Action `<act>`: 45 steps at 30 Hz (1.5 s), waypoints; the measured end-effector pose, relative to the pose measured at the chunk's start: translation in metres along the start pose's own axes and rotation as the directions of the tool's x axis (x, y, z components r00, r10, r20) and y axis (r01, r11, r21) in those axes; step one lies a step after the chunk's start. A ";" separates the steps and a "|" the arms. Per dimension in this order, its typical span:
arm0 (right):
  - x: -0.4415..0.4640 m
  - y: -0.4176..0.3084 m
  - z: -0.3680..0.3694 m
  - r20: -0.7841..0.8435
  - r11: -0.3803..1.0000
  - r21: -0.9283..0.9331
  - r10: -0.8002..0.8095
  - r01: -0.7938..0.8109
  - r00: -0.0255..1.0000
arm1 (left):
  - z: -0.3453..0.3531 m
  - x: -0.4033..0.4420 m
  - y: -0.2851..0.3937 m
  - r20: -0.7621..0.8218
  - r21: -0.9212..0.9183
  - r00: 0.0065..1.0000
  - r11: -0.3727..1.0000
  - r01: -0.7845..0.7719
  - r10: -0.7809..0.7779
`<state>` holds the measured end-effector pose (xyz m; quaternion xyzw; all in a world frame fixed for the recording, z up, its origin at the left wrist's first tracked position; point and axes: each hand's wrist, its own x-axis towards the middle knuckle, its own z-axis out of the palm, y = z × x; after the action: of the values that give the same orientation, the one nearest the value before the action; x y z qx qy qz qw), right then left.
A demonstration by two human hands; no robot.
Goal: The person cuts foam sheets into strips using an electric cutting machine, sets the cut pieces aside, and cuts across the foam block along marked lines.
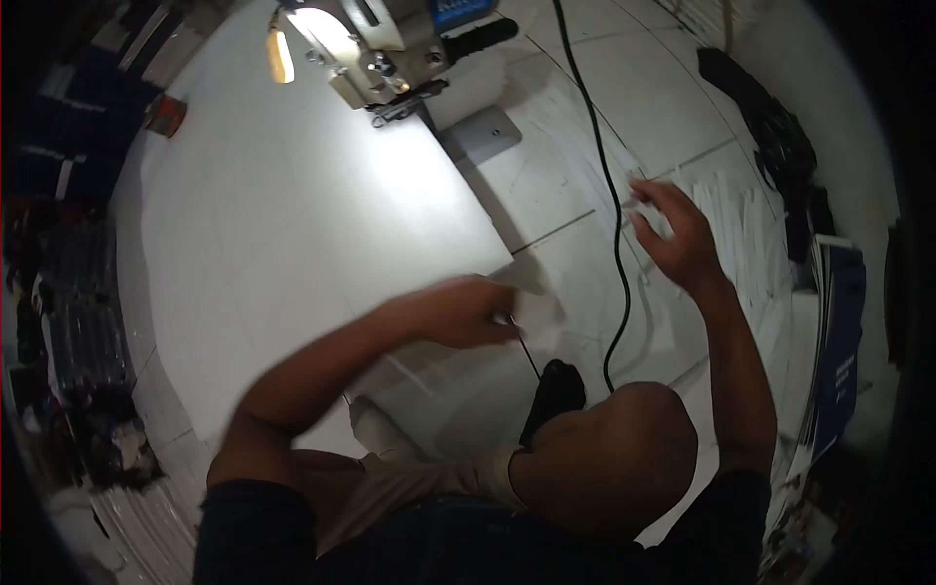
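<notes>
My left hand (476, 310) is in front of the near right corner of a white stack or board (292, 224), its fingers curled and blurred by motion. At its fingertips is a smeared, thin white piece (541, 317) that looks pinched there. My right hand (680, 237) is raised above the tiled floor, just right of a black cable (616, 234). Its thumb and fingers are apart, and I see nothing held in it. At the far edge of the white board stands a cutting machine (380, 58) with a lit lamp and a flat metal foot (487, 134).
Loose white strips (736, 234) lie on the floor at the right. A blue box or book (838, 341) leans at the right edge. A small red can (166, 115) sits left of the board. Dark wrapped bundles (88, 341) line the left side.
</notes>
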<state>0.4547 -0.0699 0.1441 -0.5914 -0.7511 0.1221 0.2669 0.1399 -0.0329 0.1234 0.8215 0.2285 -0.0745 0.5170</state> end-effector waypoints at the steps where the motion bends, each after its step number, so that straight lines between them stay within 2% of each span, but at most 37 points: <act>1: 0.036 -0.005 0.008 0.037 0.999 -0.004 -0.052 0.052 0.998 | -0.017 -0.022 -0.016 -0.057 0.140 0.993 0.984 0.113 -0.106; 2: 0.070 -0.009 0.017 0.063 0.993 0.017 -0.115 0.115 0.991 | -0.029 -0.050 -0.037 -0.127 0.178 0.970 0.957 0.227 -0.207; 3: 0.099 -0.010 0.031 0.010 0.981 -0.048 -0.190 0.190 0.982 | -0.040 -0.083 -0.049 -0.209 0.221 0.935 0.917 0.331 -0.287; 6: 0.182 -0.003 0.072 -0.116 0.886 -0.337 -0.374 0.318 0.920 | -0.047 -0.175 -0.063 -0.367 0.229 0.735 0.710 0.666 -0.571; 7: 0.203 0.004 0.082 -0.114 0.861 -0.426 -0.355 0.278 0.928 | -0.032 -0.201 -0.068 -0.384 0.184 0.693 0.685 0.705 -0.610; 8: 0.223 0.013 0.093 -0.172 0.808 -0.444 -0.501 0.388 0.848 | -0.009 -0.227 -0.077 -0.473 0.221 0.713 0.713 0.665 -0.518; 9: 0.232 -0.009 0.087 -0.030 0.863 -0.455 -0.262 0.220 0.965 | 0.009 -0.248 -0.085 -0.559 0.279 0.725 0.732 0.622 -0.403; 10: 0.254 0.004 0.096 0.064 0.802 -0.504 -0.337 0.322 0.939 | 0.027 -0.256 -0.091 -0.562 0.234 0.705 0.735 0.636 -0.432; 11: 0.260 -0.005 0.096 0.108 0.755 -0.559 -0.343 0.342 0.933 | 0.042 -0.254 -0.092 -0.601 0.284 0.720 0.750 0.598 -0.347; 12: 0.269 -0.009 0.100 0.160 0.766 -0.558 -0.278 0.319 0.947 | 0.052 -0.248 -0.094 -0.630 0.344 0.735 0.758 0.554 -0.251; 13: 0.278 0.000 0.107 0.037 0.718 -0.534 -0.508 0.447 0.861 | 0.058 -0.237 -0.097 -0.634 0.375 0.743 0.753 0.540 -0.217; 14: 0.294 0.015 0.118 0.065 0.662 -0.610 -0.506 0.435 0.860 | 0.064 -0.225 -0.103 -0.632 0.405 0.754 0.752 0.520 -0.181; 16: 0.301 -0.016 0.121 0.271 0.634 -0.704 -0.175 0.319 0.946 | 0.085 -0.210 -0.131 -0.698 0.370 0.702 0.767 0.524 -0.142; 17: 0.306 -0.015 0.124 0.279 0.637 -0.700 -0.172 0.322 0.945 | 0.086 -0.207 -0.146 -0.718 0.385 0.691 0.781 0.493 -0.082; 19: 0.313 -0.002 0.133 0.282 0.689 -0.685 -0.047 0.236 0.958 | 0.086 -0.202 -0.149 -0.731 0.395 0.679 0.768 0.504 -0.069; 20: 0.309 0.004 0.133 0.290 0.684 -0.689 -0.043 0.239 0.956 | 0.087 -0.201 -0.149 -0.744 0.419 0.667 0.754 0.505 -0.034; 22: 0.297 0.004 0.127 0.233 0.719 -0.641 -0.152 0.269 0.961 | 0.087 -0.200 -0.151 -0.750 0.412 0.661 0.768 0.491 -0.021; 23: 0.294 0.001 0.123 0.311 0.639 -0.705 -0.111 0.307 0.944 | 0.087 -0.202 -0.152 -0.754 0.409 0.657 0.774 0.484 -0.012; 24: 0.289 -0.003 0.120 0.328 0.627 -0.709 -0.115 0.324 0.938 | 0.084 -0.204 -0.153 -0.763 0.391 0.647 0.785 0.481 -0.016; 26: 0.275 -0.005 0.112 0.275 0.731 -0.641 -0.068 0.236 0.959 | 0.085 -0.206 -0.153 -0.764 0.386 0.645 0.799 0.461 -0.003; 27: 0.267 -0.010 0.110 0.293 0.719 -0.647 -0.075 0.256 0.953 | 0.086 -0.208 -0.158 -0.767 0.379 0.641 0.815 0.439 0.011; 29: 0.251 -0.018 0.105 0.232 0.796 -0.592 0.019 0.126 0.973 | 0.086 -0.213 -0.163 -0.777 0.357 0.630 0.834 0.421 0.014; 32: 0.239 -0.005 0.100 0.239 0.777 -0.619 0.046 0.115 0.970 | 0.089 -0.227 -0.170 -0.782 0.365 0.622 0.842 0.397 0.046; 34: 0.227 -0.007 0.095 0.288 0.810 -0.574 0.062 0.120 0.956 | 0.086 -0.237 -0.174 -0.780 0.394 0.619 0.840 0.372 0.091; 35: 0.217 -0.007 0.091 0.284 0.815 -0.542 -0.054 0.207 0.957 | 0.086 -0.241 -0.175 -0.784 0.375 0.617 0.846 0.378 0.072; 36: 0.210 -0.019 0.090 0.254 0.814 -0.580 0.165 0.014 0.953 | 0.084 -0.241 -0.174 -0.782 0.361 0.621 0.853 0.376 0.058; 37: 0.204 0.002 0.086 0.343 0.835 -0.523 0.021 0.173 0.939 | 0.082 -0.243 -0.175 -0.770 0.350 0.637 0.856 0.380 0.032; 38: 0.195 -0.007 0.083 0.348 0.831 -0.549 0.134 0.086 0.928 | 0.080 -0.242 -0.174 -0.755 0.385 0.650 0.859 0.336 0.084; 39: 0.181 0.000 0.082 0.307 0.887 -0.430 -0.033 0.170 0.951 | 0.079 -0.243 -0.175 -0.768 0.354 0.637 0.867 0.350 0.056; 40: 0.177 -0.015 0.080 0.330 0.912 -0.393 0.022 0.116 0.944 | 0.075 -0.247 -0.172 -0.776 0.317 0.630 0.874 0.369 0.015; 41: 0.170 -0.014 0.079 0.344 0.862 -0.495 0.078 0.110 0.936 | 0.070 -0.248 -0.171 -0.755 0.349 0.653 0.877 0.331 0.054; 42: 0.167 -0.018 0.078 0.364 0.867 -0.490 0.114 0.086 0.924 | 0.067 -0.248 -0.169 -0.767 0.302 0.641 0.893 0.334 0.020; 43: 0.161 -0.019 0.078 0.354 0.852 -0.512 0.094 0.108 0.931 | 0.063 -0.251 -0.167 -0.772 0.254 0.635 0.907 0.336 -0.020; 44: 0.155 -0.019 0.079 0.318 0.861 -0.507 0.164 0.022 0.934 | 0.061 -0.255 -0.166 -0.757 0.278 0.654 0.910 0.307 0.011; 45: 0.153 -0.045 0.076 0.286 0.805 -0.593 0.238 -0.024 0.928 | 0.057 -0.260 -0.167 -0.764 0.203 0.645 0.942 0.267 -0.018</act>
<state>0.3521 0.0738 0.1425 -0.6645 -0.7438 0.0080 -0.0716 -0.1590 -0.1001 0.0541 0.8251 0.4726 0.1976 0.2385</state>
